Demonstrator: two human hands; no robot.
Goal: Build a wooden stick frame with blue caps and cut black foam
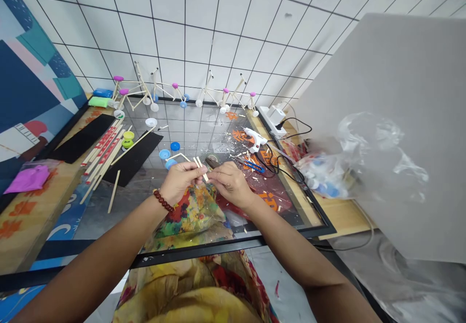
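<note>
A: Left hand (180, 183)?
B: Fingers clamped on short, pale wooden sticks (201, 168), over the glossy, black-framed bench (198, 126).
A: Right hand (230, 183)?
B: Fingers at the sticks' near ends; cannot tell whether they grip.
A: Nearby?
B: Dark-handled tool (211, 161) just beyond; white plastic glue gun (257, 140) farther right

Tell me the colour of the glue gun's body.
The glue gun is white, seen best in the head view.

Craft work spot (home or workshop unclear) | glue gun (256, 139) | wood sticks (105, 153) | tiled wall (204, 26)
</note>
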